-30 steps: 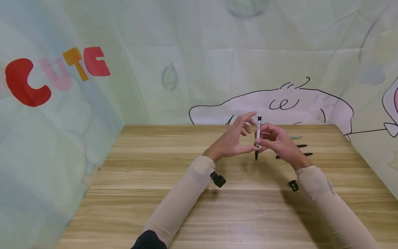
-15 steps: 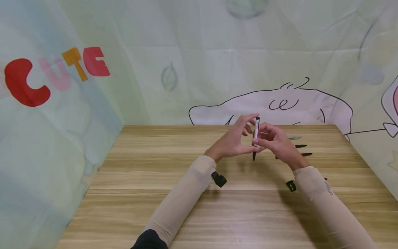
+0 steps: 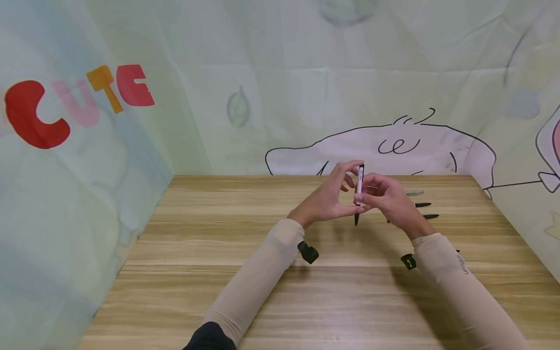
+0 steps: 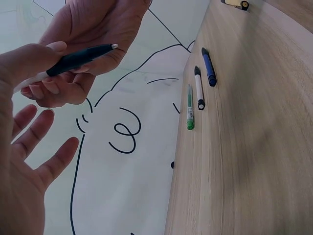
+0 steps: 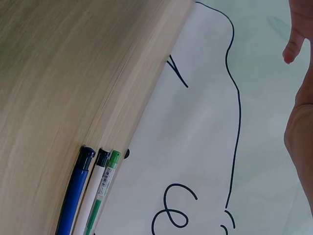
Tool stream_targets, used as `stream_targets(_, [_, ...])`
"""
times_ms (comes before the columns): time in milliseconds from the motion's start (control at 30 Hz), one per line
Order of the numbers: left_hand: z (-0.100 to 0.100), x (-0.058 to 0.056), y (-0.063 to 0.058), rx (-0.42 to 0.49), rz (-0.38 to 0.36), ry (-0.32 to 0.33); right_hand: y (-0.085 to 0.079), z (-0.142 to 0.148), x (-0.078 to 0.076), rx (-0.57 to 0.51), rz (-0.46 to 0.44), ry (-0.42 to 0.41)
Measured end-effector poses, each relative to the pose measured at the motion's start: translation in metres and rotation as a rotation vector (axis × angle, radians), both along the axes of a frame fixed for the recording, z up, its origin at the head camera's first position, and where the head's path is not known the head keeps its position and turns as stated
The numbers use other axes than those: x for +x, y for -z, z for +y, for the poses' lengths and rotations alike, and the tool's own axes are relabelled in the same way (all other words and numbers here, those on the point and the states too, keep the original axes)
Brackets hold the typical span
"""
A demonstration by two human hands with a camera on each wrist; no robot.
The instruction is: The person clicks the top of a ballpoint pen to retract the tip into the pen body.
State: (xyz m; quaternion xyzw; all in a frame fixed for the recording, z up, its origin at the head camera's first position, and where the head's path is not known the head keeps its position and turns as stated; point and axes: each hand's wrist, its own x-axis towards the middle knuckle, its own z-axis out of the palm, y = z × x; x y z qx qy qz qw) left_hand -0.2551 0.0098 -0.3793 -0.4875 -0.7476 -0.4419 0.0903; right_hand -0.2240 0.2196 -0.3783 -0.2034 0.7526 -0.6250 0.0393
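Note:
Both hands are on one upright click pen (image 3: 360, 180) with a white barrel and black ends. My right hand (image 3: 391, 201) pinches its lower barrel between thumb and fingers. From the other side my left hand (image 3: 325, 197) spans it, the index fingertip at the top end and the thumb by the lower grip. The left wrist view shows the pen's dark grip (image 4: 80, 59) and metal tip sticking out past my left thumb (image 4: 29, 63), with other left fingers spread below. The right wrist view catches only parts of hands along its right edge; the pen is outside it.
On the wooden table (image 3: 262, 291) lie a blue pen (image 4: 209, 67), a white pen (image 4: 199, 88) and a green pen (image 4: 190, 108) side by side. A yellow and black item (image 4: 235, 4) lies farther off. A printed cloth wall (image 3: 262, 97) backs the table.
The left index finger has come onto the pen's top end. Pen and right hand have shifted slightly left.

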Motion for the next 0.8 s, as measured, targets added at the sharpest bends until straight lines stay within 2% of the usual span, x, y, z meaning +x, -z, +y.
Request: stream_targets(800, [-0.0004,0.0012,-0.0017,0.002,-0.044,0.006,-0.0001,-0.0044,0.0004,-0.041,-0.005,0.028])
